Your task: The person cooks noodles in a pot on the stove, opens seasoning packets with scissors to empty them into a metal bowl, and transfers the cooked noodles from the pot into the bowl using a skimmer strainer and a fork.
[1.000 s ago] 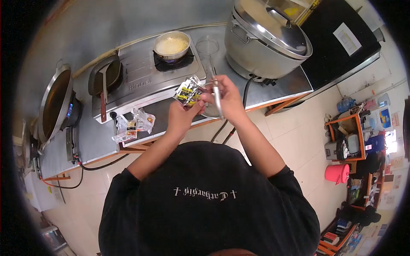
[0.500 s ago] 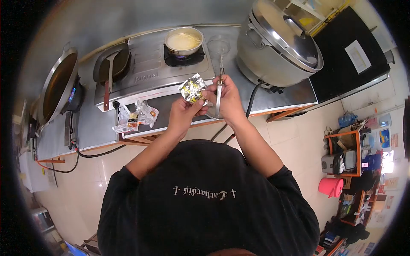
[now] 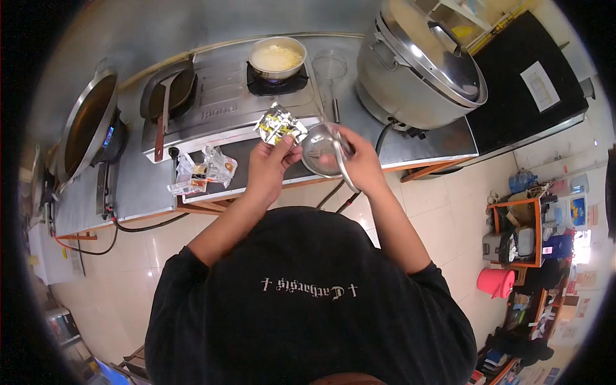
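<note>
My left hand (image 3: pixel 274 163) pinches a silver foil sachet (image 3: pixel 280 126) with yellow-green print by its lower edge, above the counter's front. In my right hand (image 3: pixel 356 157) is a metal tool that looks like scissors (image 3: pixel 347 174), blurred by motion, its curved lower part sticking out below the fingers. A shiny round bowl (image 3: pixel 312 165) sits on the counter between the hands, partly covered by the right fingers; what seem to be fork tines show inside it. Torn clear plastic wrapping (image 3: pixel 221 168) with small packets lies left of my left hand.
A pan with pale yellow contents (image 3: pixel 278 58) stands on the lit stove (image 3: pixel 218 96). Behind my right hand lies a wire strainer (image 3: pixel 335 110). A dark pan with a spatula (image 3: pixel 168 96), a wok (image 3: pixel 90 128) and a large lidded pot (image 3: pixel 391 90) stand around.
My hands have moved apart. The left has shifted the sachet slightly left and up; the right has moved right, turning the metal tool and uncovering the bowl.
</note>
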Tool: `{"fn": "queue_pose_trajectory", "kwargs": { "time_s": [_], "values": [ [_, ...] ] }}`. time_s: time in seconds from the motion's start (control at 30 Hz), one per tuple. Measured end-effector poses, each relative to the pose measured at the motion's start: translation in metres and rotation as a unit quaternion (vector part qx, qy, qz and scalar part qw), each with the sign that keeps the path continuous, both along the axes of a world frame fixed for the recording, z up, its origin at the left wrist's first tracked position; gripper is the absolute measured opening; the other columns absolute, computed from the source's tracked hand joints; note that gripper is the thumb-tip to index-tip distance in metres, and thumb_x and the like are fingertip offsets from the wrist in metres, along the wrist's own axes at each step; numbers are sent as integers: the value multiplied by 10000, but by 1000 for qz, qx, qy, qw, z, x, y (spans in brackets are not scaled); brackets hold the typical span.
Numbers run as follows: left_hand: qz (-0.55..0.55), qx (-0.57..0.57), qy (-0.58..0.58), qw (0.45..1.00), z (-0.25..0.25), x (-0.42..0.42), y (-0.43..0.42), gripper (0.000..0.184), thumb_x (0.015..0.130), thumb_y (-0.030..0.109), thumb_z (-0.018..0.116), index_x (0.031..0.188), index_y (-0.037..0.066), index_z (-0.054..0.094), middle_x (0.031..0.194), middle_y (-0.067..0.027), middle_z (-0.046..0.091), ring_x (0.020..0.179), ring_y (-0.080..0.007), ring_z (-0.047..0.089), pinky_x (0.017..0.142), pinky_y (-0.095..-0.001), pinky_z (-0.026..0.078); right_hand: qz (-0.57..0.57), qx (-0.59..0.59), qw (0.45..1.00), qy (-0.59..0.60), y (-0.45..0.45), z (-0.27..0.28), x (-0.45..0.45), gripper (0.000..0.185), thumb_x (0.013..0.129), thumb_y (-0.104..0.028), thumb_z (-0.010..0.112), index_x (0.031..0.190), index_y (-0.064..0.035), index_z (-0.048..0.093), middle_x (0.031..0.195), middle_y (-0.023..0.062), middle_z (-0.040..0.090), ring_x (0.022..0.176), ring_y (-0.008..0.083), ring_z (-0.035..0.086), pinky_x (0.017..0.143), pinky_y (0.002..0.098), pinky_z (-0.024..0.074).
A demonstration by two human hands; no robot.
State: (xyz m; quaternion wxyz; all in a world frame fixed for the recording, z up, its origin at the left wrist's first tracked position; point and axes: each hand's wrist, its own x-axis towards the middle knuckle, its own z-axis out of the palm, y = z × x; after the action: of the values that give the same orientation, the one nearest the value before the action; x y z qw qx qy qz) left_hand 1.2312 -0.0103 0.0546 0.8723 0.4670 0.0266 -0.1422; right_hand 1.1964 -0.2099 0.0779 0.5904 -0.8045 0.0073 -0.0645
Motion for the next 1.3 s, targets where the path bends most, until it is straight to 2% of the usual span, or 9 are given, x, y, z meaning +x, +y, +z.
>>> {"fn": "queue_pose_trajectory", "kwargs": {
  "time_s": [0.07, 0.23, 0.53, 0.63, 0.8, 1.03, 1.13, 1.23, 1.3],
  "values": [
    [19, -9, -5, 1000, 0, 0, 1, 165, 945, 170, 635, 1000, 15, 651, 867, -59, 673, 797, -127, 653, 708, -259, 547, 53, -53, 994, 79, -3, 13, -22, 795, 638, -374, 899, 1277, -37, 568, 1085, 119, 659, 1008, 210, 612, 898, 336, 477],
    [2, 15, -40, 999, 1, -4, -5, 161, 948, 147, 628, 1007, -1, 648, 876, -63, 675, 795, -137, 660, 692, -254, 552, 107, 11, 989, 102, 2, -8, -32, 762, 683, -364, 878, 1290, -37, 553, 1078, 117, 654, 1004, 205, 609, 900, 324, 470],
    [-21, 16, -38, 999, 1, -13, -10, 173, 946, 136, 633, 1022, -20, 642, 916, -80, 681, 787, -143, 672, 702, -261, 573, 89, 2, 992, 90, 6, 0, -28, 630, 671, -381, 884, 1130, -16, 654, 823, 54, 669, 735, 105, 566, 684, 278, 479],
    [-7, 5, -30, 999, 5, -15, -10, 172, 943, 140, 638, 1011, -18, 647, 915, -81, 681, 779, -141, 671, 696, -259, 570, 79, -54, 981, 169, 7, 16, -31, 606, 662, -384, 889, 1108, -36, 670, 791, 38, 661, 710, 106, 560, 655, 278, 468],
    [-41, 32, -25, 998, 2, -18, -9, 174, 936, 143, 648, 1011, -14, 651, 895, -78, 683, 770, -135, 665, 691, -257, 562, 54, -57, 996, 40, 11, 4, -28, 577, 650, -413, 887, 1071, -71, 690, 704, 35, 627, 642, 116, 535, 601, 288, 436],
    [-61, 52, -24, 997, 0, -22, -7, 159, 941, 164, 640, 999, 16, 642, 861, -50, 663, 745, -116, 630, 679, -267, 534, 71, -83, 989, 97, 12, 6, -26, 591, 655, -463, 866, 1052, -61, 690, 721, 75, 642, 655, 140, 574, 627, 302, 466],
    [-99, 44, -39, 993, -10, -23, -6, 151, 942, 162, 637, 1001, 22, 640, 851, -43, 658, 746, -112, 625, 679, -267, 531, 49, -87, 995, -10, 15, -6, -24, 454, 710, -294, 874, 1028, -32, 683, 670, -36, 597, 593, 39, 459, 532, 222, 345],
    [-91, 28, -28, 995, -11, -23, -6, 152, 940, 162, 639, 1004, 24, 639, 843, -42, 656, 742, -110, 622, 675, -266, 530, 62, -85, 992, 74, 17, 6, -25, 471, 714, -303, 868, 1044, -26, 676, 670, -28, 601, 595, 51, 466, 538, 238, 366],
    [-99, 28, -20, 994, -17, -22, -2, 152, 941, 157, 638, 1014, 24, 640, 859, -41, 659, 754, -109, 623, 678, -267, 534, 49, -112, 987, 107, 19, 7, -25, 642, 636, -532, 852, 1033, -53, 694, 715, 114, 649, 657, 218, 623, 646, 348, 489]
  ]
}}
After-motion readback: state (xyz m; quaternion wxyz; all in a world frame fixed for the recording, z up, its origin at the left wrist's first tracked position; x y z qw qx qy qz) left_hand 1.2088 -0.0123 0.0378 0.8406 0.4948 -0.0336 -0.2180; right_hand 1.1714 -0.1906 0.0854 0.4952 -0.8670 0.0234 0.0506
